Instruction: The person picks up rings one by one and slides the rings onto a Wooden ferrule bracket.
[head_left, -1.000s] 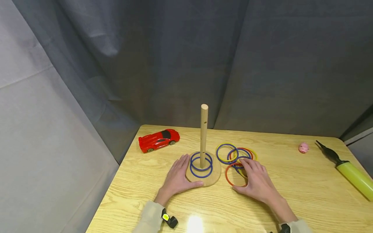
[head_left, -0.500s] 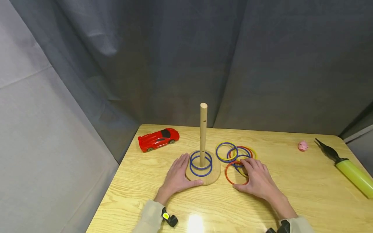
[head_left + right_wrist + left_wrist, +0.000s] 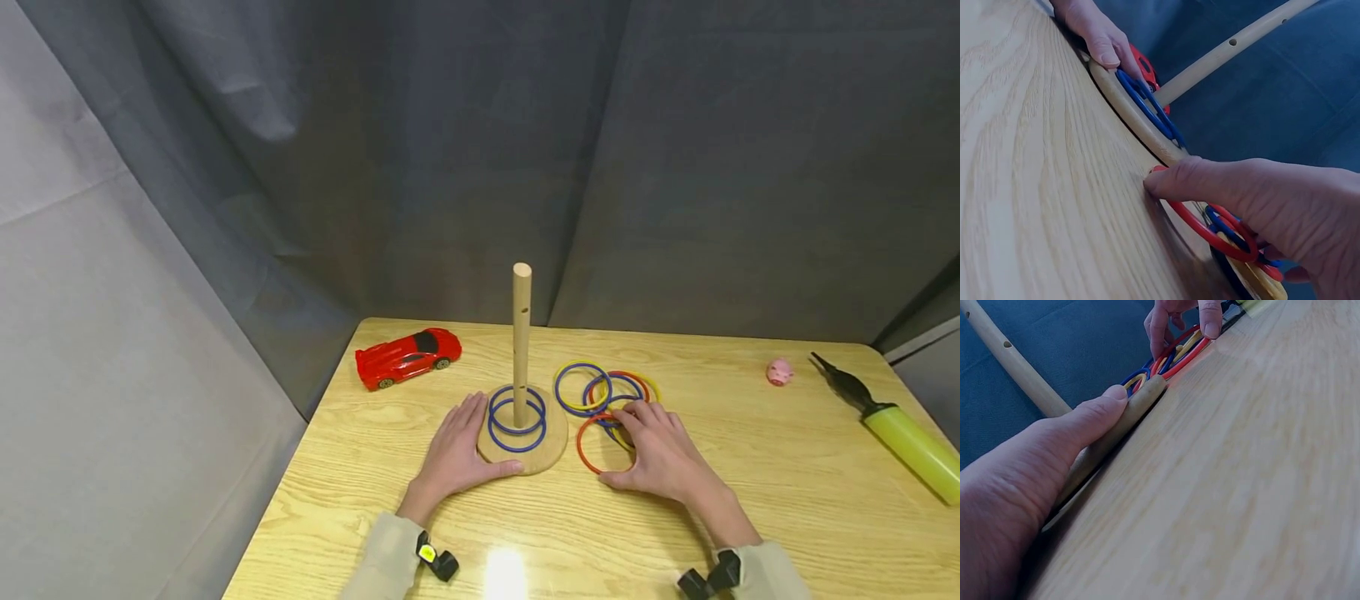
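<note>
My left hand (image 3: 454, 457) holds the round wooden base (image 3: 555, 442) of a ring toss stand by its left side, thumb at the near rim. From the base rises an upright wooden peg (image 3: 521, 342), and two blue rings (image 3: 517, 451) lie around its foot. To the right, my right hand (image 3: 663, 457) holds a red ring (image 3: 581, 446) between the thumb at its near edge and the fingers at its far edge. In the right wrist view, the thumb (image 3: 1175, 181) touches the red ring (image 3: 1200, 232). Part of the ring is hidden by the hand.
Behind the right hand lie several overlapping rings (image 3: 557, 387) in blue, yellow and red. A red toy car (image 3: 408, 358) stands back left. At far right are a pink pig toy (image 3: 779, 372) and a yellow-green hand pump (image 3: 911, 450). A dark curtain (image 3: 465, 167) hangs behind the table.
The head view has shifted slightly. My right wrist has come a little further into view, while both hands keep their places at the base and the red ring.
</note>
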`<action>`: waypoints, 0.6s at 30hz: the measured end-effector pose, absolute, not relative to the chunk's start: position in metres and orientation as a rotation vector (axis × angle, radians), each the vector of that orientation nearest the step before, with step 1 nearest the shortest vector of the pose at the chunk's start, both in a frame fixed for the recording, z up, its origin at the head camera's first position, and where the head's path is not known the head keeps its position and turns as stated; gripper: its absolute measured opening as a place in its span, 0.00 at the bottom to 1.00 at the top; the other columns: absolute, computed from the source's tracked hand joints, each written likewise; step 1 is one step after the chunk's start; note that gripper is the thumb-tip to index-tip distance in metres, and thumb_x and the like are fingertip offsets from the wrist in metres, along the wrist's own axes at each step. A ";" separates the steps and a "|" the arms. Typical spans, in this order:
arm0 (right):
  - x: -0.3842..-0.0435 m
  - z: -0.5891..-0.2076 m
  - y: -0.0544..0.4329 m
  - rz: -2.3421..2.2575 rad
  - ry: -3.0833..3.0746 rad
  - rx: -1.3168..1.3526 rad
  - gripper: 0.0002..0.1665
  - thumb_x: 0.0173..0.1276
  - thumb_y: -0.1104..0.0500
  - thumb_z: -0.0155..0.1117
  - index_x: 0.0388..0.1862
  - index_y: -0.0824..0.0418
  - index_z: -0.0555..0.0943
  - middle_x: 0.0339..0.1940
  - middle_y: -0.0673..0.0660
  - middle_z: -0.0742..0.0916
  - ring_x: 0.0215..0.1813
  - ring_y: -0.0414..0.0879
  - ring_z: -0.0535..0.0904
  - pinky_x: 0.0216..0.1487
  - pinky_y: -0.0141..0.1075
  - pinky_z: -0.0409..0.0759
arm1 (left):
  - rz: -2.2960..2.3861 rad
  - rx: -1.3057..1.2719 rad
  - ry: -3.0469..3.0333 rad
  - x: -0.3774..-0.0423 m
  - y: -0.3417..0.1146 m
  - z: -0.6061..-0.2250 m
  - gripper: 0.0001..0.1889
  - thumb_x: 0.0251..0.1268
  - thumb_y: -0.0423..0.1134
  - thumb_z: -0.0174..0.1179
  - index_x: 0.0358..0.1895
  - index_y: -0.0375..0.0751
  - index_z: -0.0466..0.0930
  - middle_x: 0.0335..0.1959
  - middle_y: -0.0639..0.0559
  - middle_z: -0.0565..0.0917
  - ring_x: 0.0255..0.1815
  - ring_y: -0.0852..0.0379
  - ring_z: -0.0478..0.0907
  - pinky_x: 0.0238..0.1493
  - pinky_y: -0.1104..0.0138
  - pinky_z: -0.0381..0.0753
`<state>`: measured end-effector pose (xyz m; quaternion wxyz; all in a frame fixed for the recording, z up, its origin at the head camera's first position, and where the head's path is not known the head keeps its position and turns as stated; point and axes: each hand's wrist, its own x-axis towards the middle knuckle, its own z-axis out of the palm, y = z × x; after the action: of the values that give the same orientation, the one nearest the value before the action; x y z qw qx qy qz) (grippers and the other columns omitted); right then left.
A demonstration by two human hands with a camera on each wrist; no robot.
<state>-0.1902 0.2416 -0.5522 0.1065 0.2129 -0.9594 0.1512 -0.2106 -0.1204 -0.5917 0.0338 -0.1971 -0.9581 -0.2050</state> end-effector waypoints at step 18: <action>-0.194 -0.554 0.249 0.480 -2.709 0.656 0.57 0.32 0.28 0.85 0.56 0.64 0.84 0.54 0.59 0.82 0.59 0.59 0.75 0.55 0.54 0.75 | -0.650 -0.610 -2.939 -0.209 -0.118 -0.591 0.72 0.45 0.91 0.52 0.86 0.42 0.48 0.86 0.47 0.53 0.87 0.49 0.46 0.85 0.55 0.49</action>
<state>-0.1942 0.2486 -0.5537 0.1558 0.2292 -0.9461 0.1676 -0.2091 -0.1177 -0.5906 0.0350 -0.1985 -0.9564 -0.2115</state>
